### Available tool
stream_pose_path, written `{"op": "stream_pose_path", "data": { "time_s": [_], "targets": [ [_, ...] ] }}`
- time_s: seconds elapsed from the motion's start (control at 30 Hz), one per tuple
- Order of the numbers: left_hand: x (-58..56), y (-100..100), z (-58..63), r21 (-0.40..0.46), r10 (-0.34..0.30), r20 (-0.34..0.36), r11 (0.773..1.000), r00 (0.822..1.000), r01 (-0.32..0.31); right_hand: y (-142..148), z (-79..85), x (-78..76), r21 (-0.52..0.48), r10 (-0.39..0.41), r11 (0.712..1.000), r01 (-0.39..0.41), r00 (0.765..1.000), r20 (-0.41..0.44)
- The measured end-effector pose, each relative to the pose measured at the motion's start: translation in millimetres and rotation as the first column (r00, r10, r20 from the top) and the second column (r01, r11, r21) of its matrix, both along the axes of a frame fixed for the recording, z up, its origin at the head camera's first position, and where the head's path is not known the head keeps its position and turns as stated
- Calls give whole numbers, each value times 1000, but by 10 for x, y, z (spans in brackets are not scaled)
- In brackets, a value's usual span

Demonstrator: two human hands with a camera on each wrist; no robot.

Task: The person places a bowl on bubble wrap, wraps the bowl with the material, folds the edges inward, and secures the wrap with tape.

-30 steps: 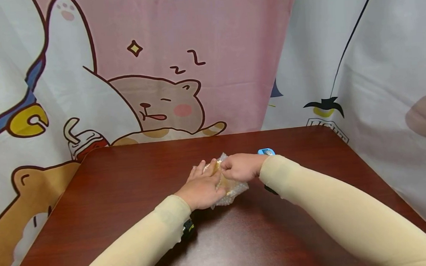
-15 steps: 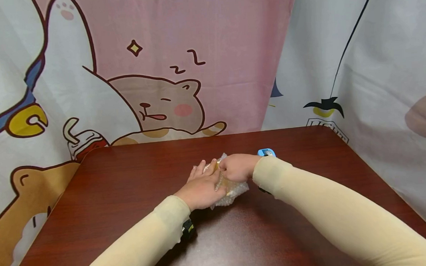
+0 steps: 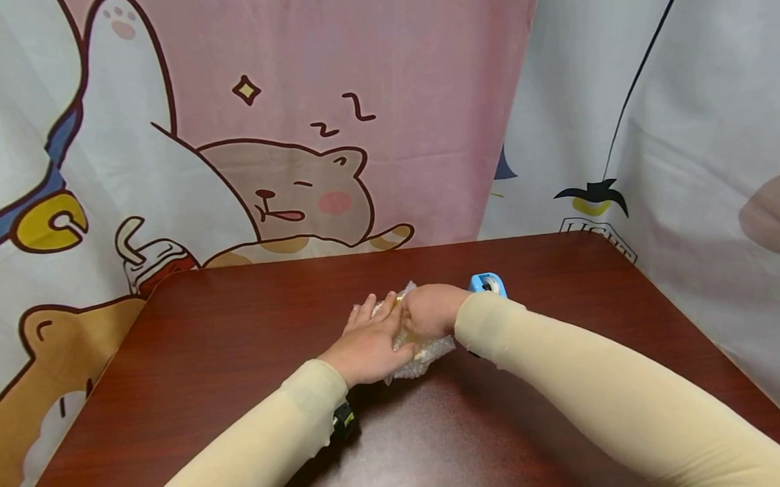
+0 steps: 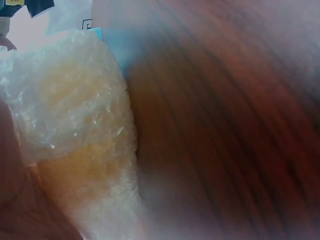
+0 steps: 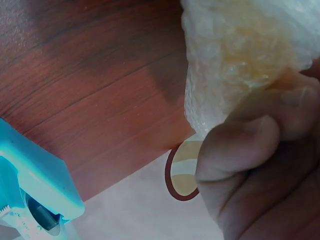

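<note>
A small package in clear bubble wrap (image 3: 429,350), yellowish inside, lies on the table between both hands. My left hand (image 3: 372,347) rests on its left part, fingers straight and spread. From the right, my right hand (image 3: 435,309) presses on the package's top with curled fingers. In the right wrist view, its thumb (image 5: 240,145) and bent forefinger meet the bubble wrap (image 5: 225,55), and nothing shows pinched between them. The left wrist view has the wrapped side (image 4: 75,120) close up, with a yellow-orange patch showing through.
A light-blue tape dispenser (image 3: 487,283) stands on the brown table (image 3: 249,324) just behind the right wrist. Its body (image 5: 40,170) and toothed cutter show in the right wrist view. A cartoon-printed curtain (image 3: 421,87) hangs behind the table's far edge.
My right wrist and forearm have shifted a little left, uncovering more of the tape dispenser. The left hand and the package have stayed in place.
</note>
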State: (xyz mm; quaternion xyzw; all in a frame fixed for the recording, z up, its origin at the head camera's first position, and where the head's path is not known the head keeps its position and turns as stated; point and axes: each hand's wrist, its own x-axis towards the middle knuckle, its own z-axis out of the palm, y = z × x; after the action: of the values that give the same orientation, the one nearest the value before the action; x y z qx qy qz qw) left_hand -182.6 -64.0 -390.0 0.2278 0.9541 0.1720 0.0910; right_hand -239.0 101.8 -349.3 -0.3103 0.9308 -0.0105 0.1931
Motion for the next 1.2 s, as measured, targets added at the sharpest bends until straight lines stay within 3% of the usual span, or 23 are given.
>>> {"op": "stream_pose_path", "data": {
  "time_s": [0.3, 0.83, 1.2],
  "targets": [
    [1, -2, -5, 32, 12, 15, 999, 1000, -12, -67, -29, 43, 87, 29, 996, -22, 996, -87],
    [0, -3, -16, 63, 12, 19, 998, 1000, -13, -130, -2, 149, 95, -162, 979, 178, 975, -154],
    [-2, 0, -17, 52, 7, 25, 999, 1000, -8, -97, 7, 146, 121, -83, 986, 115, 967, -240]
  ]
}}
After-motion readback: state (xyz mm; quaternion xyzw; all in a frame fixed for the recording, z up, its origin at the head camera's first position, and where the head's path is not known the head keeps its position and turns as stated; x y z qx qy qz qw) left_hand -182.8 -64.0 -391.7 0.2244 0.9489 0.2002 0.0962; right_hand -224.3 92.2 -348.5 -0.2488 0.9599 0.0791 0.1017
